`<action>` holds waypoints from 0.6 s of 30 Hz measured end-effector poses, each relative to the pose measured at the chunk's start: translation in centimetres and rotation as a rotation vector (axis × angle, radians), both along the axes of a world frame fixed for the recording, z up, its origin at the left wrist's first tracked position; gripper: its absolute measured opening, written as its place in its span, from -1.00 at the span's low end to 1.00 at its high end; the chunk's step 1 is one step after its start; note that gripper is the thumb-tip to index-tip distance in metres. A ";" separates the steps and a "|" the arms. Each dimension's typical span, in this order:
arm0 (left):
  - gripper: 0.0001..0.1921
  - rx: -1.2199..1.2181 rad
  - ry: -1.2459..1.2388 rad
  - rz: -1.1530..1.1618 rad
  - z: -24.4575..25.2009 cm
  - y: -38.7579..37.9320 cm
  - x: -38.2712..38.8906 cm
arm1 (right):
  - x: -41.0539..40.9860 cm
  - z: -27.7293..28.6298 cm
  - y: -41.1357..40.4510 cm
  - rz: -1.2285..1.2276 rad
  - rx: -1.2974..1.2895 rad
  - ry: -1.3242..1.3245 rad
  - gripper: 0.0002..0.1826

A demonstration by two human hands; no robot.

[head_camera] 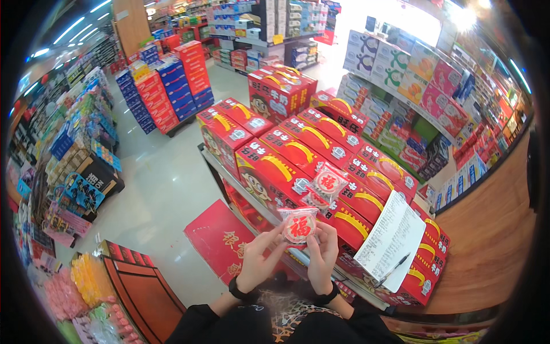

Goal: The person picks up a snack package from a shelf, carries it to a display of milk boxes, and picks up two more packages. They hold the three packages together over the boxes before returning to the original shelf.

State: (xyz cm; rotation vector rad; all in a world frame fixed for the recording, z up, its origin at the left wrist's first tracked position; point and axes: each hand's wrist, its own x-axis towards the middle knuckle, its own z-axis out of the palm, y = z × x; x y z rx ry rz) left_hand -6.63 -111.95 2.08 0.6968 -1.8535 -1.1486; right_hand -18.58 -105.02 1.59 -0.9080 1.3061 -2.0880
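Note:
A small round item in clear plastic wrap (pixel 300 227), printed with a large red character, is held up between my two hands. My left hand (pixel 261 253) pinches its left side, and my right hand (pixel 321 249) grips the right edge. Just beyond it, more wrapped packets (pixel 328 182) of the same look lie on top of red milk cartons (pixel 275 167) with yellow handles. To the right, a sheet of paper (pixel 393 241) covered in handwriting rests on the cartons. A black pen (pixel 393 269) lies across its lower part.
The cartons stand on a metal-edged shelf (pixel 240 189). A red printed board (pixel 215 241) is at its left. Blue and red boxes (pixel 172 90) are stacked on the aisle floor (pixel 150 180). Packed shelves line the left, and a wooden surface (pixel 481 232) lies right.

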 end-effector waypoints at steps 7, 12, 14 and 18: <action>-0.58 0.246 -0.185 -0.179 -1.0 -3.9 -5.0 | -3.6 -3.1 -0.9 -0.050 0.190 -0.117 -0.63; -0.58 0.310 -0.143 -0.326 -2.8 -7.2 -7.8 | -4.9 -2.8 -2.5 -0.158 0.217 -0.210 -0.60; -0.58 0.277 -0.141 -0.388 -2.7 -8.5 -9.0 | -5.6 -3.1 -3.3 -0.220 0.222 -0.186 -0.60; -0.59 0.285 -0.177 -0.508 -2.9 -11.5 -10.8 | -6.1 -2.5 -5.1 -0.306 0.272 -0.238 -0.59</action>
